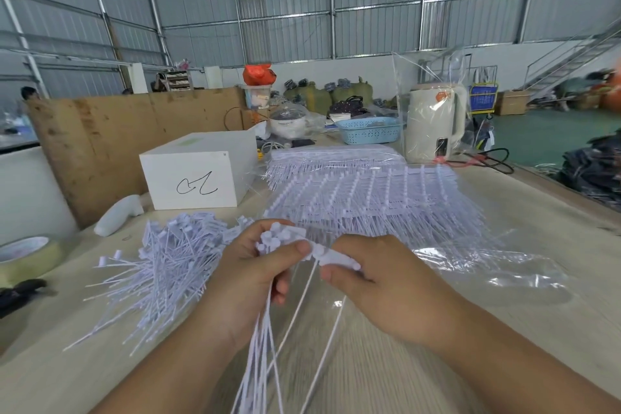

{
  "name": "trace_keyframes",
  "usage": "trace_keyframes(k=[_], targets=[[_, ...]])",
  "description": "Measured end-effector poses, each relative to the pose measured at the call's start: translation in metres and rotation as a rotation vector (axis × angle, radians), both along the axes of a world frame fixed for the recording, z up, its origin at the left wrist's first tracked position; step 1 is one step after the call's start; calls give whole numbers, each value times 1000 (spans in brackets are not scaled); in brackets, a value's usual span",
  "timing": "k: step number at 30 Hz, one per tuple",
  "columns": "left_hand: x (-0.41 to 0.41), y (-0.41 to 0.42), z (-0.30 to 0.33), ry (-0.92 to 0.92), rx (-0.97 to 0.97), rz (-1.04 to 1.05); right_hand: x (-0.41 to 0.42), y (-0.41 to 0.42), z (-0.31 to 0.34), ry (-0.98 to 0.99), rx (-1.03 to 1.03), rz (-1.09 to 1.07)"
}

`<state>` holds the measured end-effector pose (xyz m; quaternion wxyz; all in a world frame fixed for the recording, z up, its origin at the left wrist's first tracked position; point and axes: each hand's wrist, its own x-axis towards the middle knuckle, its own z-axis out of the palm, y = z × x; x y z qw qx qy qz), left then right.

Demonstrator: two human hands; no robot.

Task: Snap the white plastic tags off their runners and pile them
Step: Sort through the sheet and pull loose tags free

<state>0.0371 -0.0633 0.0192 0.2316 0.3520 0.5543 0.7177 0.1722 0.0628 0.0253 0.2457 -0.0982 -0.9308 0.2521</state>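
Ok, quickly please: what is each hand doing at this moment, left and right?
Left hand: closed, it grips a bunch of white tags by their heads.
Right hand: closed, its fingers pinch the runner piece.

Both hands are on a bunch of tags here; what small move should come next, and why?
Probably the right hand twists its runner piece away to snap it off the bunch of tags gripped by the left hand, since both pinch it there.

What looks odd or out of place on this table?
Nothing looks damaged. Loose tags lie fanned in a messy pile left of the hands, as piling would leave them. The kettle standing inside a clear bag is the one curious thing.
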Motion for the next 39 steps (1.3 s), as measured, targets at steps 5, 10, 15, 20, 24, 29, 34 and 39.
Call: trace_keyframes(k=[5, 10, 15, 20, 24, 29, 34, 39], targets=[[-2, 0, 0, -70, 28, 39, -1, -10, 0, 68, 4, -7], [0, 4, -1, -207, 8, 60, -1, -15, 6, 141, 361, -9], [5, 8, -1, -290, -42, 99, 0, -17, 4, 152, 575, 1], [9, 11, -2, -266, -44, 220, -3, -16, 2, 137, 588, -14], [-3, 9, 3, -324, -13, 343, -3, -16, 5, 202, 523, 24], [-23, -4, 6, -323, 24, 340, 4, -20, 11, 312, 180, 6], [12, 5, 8, -184, 155, 48, -1, -14, 5, 258, -52, 37], [17, -2, 12, -147, 116, -84, -2, -5, 8, 205, -459, 63]])
